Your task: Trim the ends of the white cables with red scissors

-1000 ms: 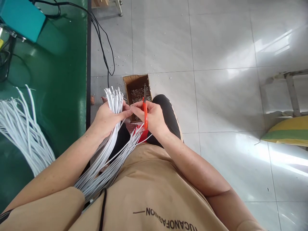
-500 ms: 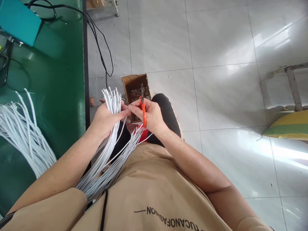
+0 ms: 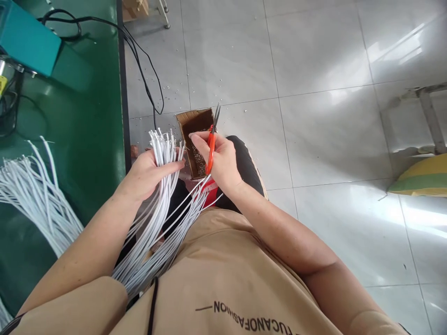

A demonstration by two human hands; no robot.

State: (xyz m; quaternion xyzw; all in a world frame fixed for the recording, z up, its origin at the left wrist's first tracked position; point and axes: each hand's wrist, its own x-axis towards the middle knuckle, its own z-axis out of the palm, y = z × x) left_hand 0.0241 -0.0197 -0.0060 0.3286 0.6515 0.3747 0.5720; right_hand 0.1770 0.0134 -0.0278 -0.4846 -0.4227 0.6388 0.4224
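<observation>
My left hand [image 3: 146,170] is closed around a thick bundle of white wires [image 3: 164,153], its thumb laid across the front. The wire ends point up, with bare strands at some tips. In my right hand [image 3: 221,160] is a pair of orange-handled scissors [image 3: 211,148], dark blades pointing up and away. The thumb and forefinger of that hand pinch together, apart from the bundle; whether anything thin is between them I cannot make out. More white wires [image 3: 188,209] lie loose across my lap, below my right hand.
Beneath my hands stands an open cardboard box [image 3: 195,116] holding small clippings. To the left is a green table [image 3: 94,93] bearing another white wire bundle [image 3: 38,195] and a teal device [image 3: 30,39]. Black cables [image 3: 145,65] hang off its edge. A yellow-green sack [image 3: 422,174] lies far right.
My right hand has drawn away from the left and lifted slightly, the scissors now tilting right. My left thumb has settled across the wires, with a few more wire ends at the bundle's right side.
</observation>
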